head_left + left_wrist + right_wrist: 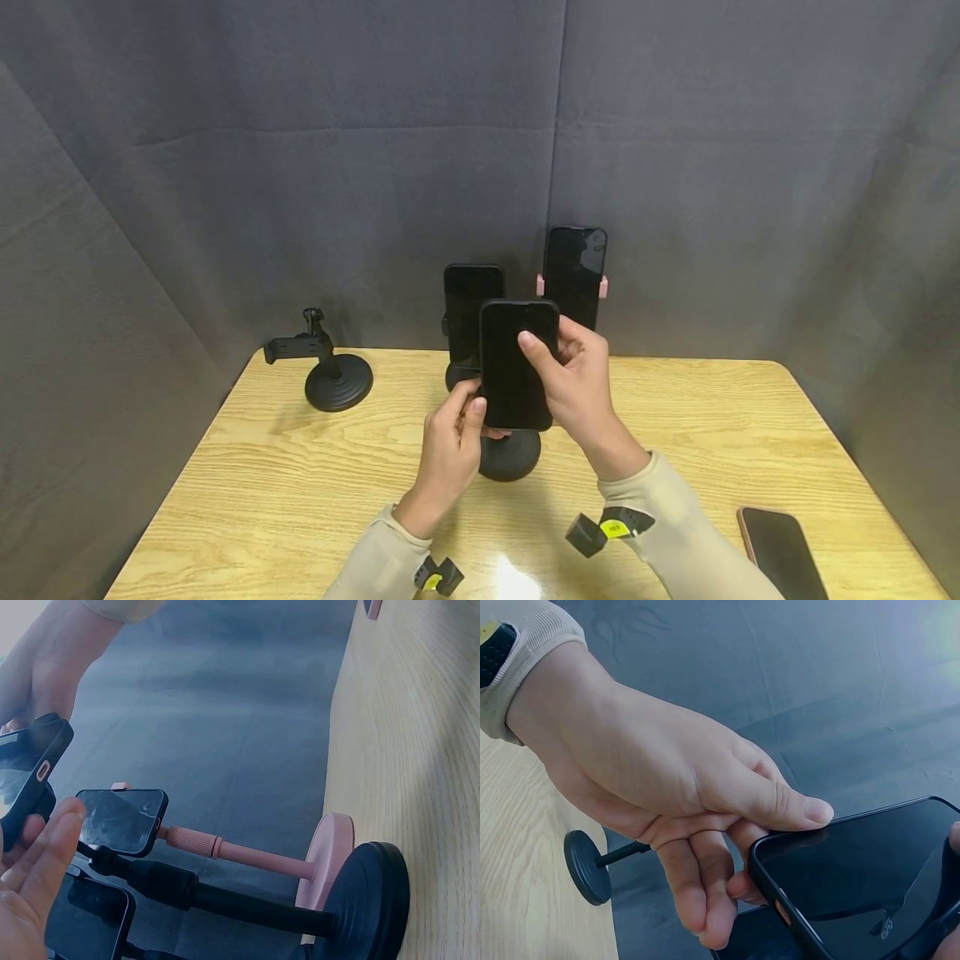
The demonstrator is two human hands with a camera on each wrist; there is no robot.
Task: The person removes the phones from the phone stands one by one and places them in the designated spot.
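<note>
A black smartphone point(510, 387) stands upright at the centre of the head view, in front of a black phone stand point(510, 458). My right hand point(587, 392) grips its right side, with the thumb lying over the screen and the fingers behind. At the lower left edge, my left hand point(447, 450) pinches the phone between thumb and fingers. Part of a dark clamp shows against the phone in the right wrist view. The left wrist view shows the stand's black pole point(259, 911) and round base below the phone. How firmly the clamp sits is hidden.
Behind are a phone point(472, 308) on a black stand and another phone point(576, 262) in a pink holder point(603, 287). A black stand point(337, 383) without a phone is at left. Another phone point(783, 554) lies front right on the wooden table point(262, 500). Grey cloth surrounds the table.
</note>
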